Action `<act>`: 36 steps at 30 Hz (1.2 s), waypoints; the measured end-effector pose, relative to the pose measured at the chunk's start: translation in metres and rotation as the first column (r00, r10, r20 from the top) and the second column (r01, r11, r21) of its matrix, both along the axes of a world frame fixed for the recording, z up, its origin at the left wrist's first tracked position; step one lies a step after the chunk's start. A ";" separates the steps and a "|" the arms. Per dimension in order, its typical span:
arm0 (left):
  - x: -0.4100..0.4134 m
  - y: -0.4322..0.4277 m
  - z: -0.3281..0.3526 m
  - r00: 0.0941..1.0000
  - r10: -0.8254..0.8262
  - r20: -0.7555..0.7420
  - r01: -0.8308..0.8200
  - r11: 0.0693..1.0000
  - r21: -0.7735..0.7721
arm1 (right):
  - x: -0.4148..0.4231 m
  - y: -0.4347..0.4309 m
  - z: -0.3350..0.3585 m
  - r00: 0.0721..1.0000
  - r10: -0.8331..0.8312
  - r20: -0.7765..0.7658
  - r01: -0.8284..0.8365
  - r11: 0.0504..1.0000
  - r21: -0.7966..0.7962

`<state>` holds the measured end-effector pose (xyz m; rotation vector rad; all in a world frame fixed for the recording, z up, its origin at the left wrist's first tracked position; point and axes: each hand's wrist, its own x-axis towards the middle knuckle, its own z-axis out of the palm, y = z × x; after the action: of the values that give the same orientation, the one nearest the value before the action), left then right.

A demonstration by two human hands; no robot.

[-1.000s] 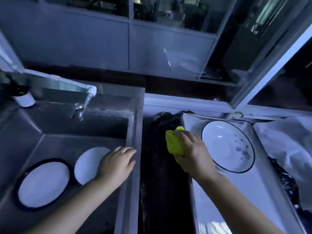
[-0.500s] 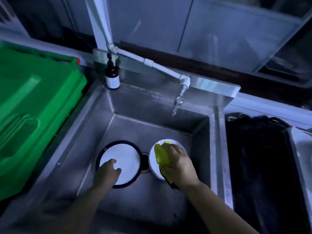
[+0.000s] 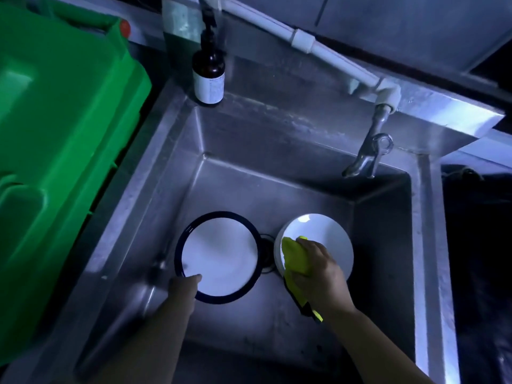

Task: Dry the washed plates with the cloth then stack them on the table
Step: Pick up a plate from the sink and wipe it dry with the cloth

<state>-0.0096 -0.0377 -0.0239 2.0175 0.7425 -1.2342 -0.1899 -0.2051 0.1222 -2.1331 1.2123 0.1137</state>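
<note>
Two grips: right (image 3: 318, 273) clutches cloth (image 3: 295, 257) on white plate (image 3: 327, 231); left (image 3: 184, 289) pinches rimmed plate (image 3: 221, 256).

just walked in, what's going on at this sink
A person reaches into the steel sink with both hands. The right hand holds a yellow cloth against the white plate. The left hand touches the near rim of the dark-rimmed plate; whether it grips is unclear. Both plates lie on the sink floor, neither stacked yet.

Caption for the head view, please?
Right hand presses yellow cloth onto white plate in sink; left hand touches dark-rimmed plate.
</note>
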 end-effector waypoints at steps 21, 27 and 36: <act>0.003 -0.024 0.080 0.672 -0.245 0.699 0.322 0.946 0.021 | -0.031 -0.024 0.024 0.975 -0.194 0.109 0.190 0.981 0.043; 0.001 -0.019 0.163 0.476 -0.207 0.855 0.407 0.913 -0.006 | -0.037 -0.039 0.058 0.913 -0.286 0.291 0.252 0.956 0.148; -0.028 -0.027 0.319 0.262 0.107 0.959 0.480 0.848 -0.225 | -0.043 -0.062 0.148 0.569 -0.487 0.663 0.190 0.862 0.470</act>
<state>-0.0378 -0.0642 0.2948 1.9349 -0.4524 -0.0189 -0.2328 -0.2671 0.2707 -1.3200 0.9437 -0.6626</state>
